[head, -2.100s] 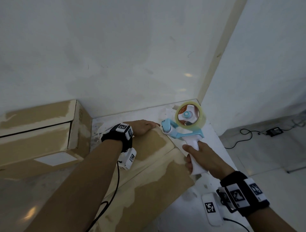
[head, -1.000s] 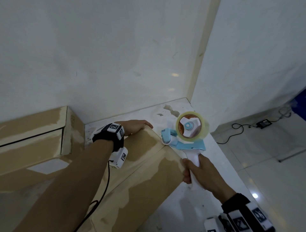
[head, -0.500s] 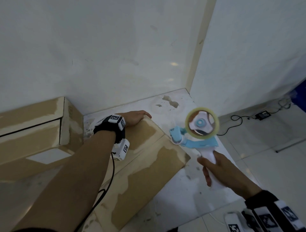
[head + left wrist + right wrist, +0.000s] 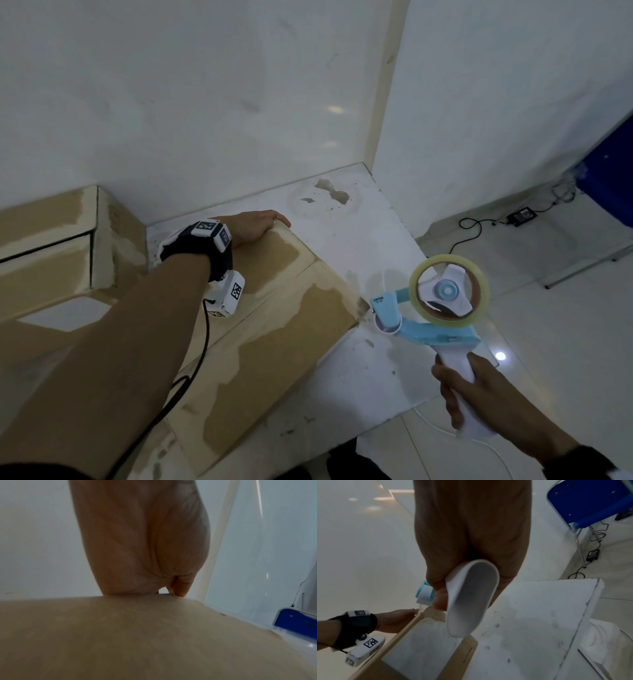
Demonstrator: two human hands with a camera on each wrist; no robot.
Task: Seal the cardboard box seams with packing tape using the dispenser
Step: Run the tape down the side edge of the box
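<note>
A flat cardboard box (image 4: pixel 274 325) lies on the white table (image 4: pixel 342 240); patches of its top look pale and glossy. My left hand (image 4: pixel 255 224) rests on the box's far corner, palm (image 4: pixel 140 547) down, its fingers bent over the far edge and hidden there. My right hand (image 4: pixel 479 394) grips the white handle (image 4: pixel 471 599) of the blue tape dispenser (image 4: pixel 431 322), which carries a clear tape roll (image 4: pixel 448 291). The dispenser hangs in the air just right of the box's right corner, apart from it.
A second cardboard box (image 4: pixel 48 246) stands at the left against the wall. The table ends close on the right (image 4: pixel 428 253). Beyond it the floor holds a cable and adapter (image 4: pixel 520 216) and a blue chair (image 4: pixel 590 503).
My right hand has drawn the dispenser off the box's right corner, out to the right and toward me. My left hand has stayed on the far corner.
</note>
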